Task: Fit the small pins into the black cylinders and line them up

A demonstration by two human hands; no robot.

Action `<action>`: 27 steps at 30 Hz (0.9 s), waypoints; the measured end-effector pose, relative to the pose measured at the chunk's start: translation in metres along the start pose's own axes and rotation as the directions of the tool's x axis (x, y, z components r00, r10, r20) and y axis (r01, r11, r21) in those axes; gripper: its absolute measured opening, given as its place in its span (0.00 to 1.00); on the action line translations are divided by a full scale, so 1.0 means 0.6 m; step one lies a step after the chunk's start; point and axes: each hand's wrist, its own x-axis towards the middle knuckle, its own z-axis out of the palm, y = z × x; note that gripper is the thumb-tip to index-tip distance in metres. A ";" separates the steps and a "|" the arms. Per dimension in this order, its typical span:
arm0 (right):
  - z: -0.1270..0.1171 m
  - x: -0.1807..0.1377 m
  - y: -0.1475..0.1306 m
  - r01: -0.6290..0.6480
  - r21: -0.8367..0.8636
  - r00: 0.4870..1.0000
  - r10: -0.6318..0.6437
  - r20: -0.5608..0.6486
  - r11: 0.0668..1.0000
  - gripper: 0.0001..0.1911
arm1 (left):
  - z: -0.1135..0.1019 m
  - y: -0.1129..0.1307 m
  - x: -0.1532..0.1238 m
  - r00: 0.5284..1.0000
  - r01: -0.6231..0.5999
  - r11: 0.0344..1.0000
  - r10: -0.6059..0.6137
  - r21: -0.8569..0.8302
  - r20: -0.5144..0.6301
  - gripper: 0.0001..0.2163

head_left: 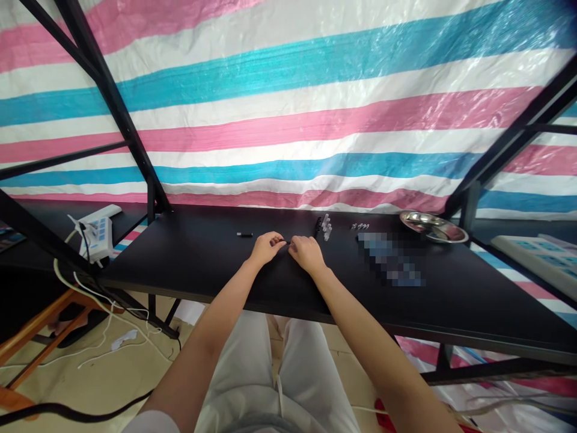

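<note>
My left hand (267,246) and my right hand (307,252) meet over the middle of the black table (189,264). Between their fingertips they pinch a thin dark pen-like piece (285,242), one hand at each end. A short black pen part (244,234) lies on the table to the left of my left hand. A small cluster of black and clear pen parts (324,227) stands just beyond my right hand. Further right lie a few tiny metal pieces (360,226).
A shiny metal dish (433,226) sits at the table's far right. A white power strip (97,231) with cables hangs at the left. Black frame bars (117,102) rise on both sides. A striped tarp (315,108) backs the table. A wooden stool (40,331) stands below left.
</note>
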 end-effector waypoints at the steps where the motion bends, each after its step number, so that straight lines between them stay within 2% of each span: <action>1: 0.000 0.000 0.001 0.006 0.004 1.000 -0.006 0.002 1.000 0.08 | 0.000 0.000 0.000 1.000 0.005 1.000 -0.005 0.003 0.004 0.05; 13: 0.009 0.001 0.005 0.003 0.106 1.000 -0.004 0.012 0.994 0.08 | 0.002 0.003 -0.002 0.999 -0.010 0.999 0.009 0.036 0.037 0.06; 18: 0.002 0.001 -0.003 -0.005 0.151 0.999 0.000 0.033 0.989 0.07 | 0.003 0.002 -0.002 0.992 -0.118 0.988 0.112 0.098 0.063 0.08; 21: -0.002 0.001 -0.006 -0.049 0.203 0.999 0.047 0.015 0.978 0.08 | -0.007 0.005 0.001 0.985 -0.173 0.971 0.171 0.167 0.026 0.11; 24: -0.004 0.000 -0.006 -0.115 0.266 0.993 0.122 -0.007 0.957 0.08 | -0.028 0.000 0.005 0.988 -0.088 0.952 0.121 0.293 -0.095 0.11; 27: -0.003 -0.002 -0.004 -0.149 0.334 0.987 0.162 -0.011 0.931 0.08 | -0.056 -0.016 0.005 0.971 0.144 0.869 -0.033 0.474 -0.236 0.10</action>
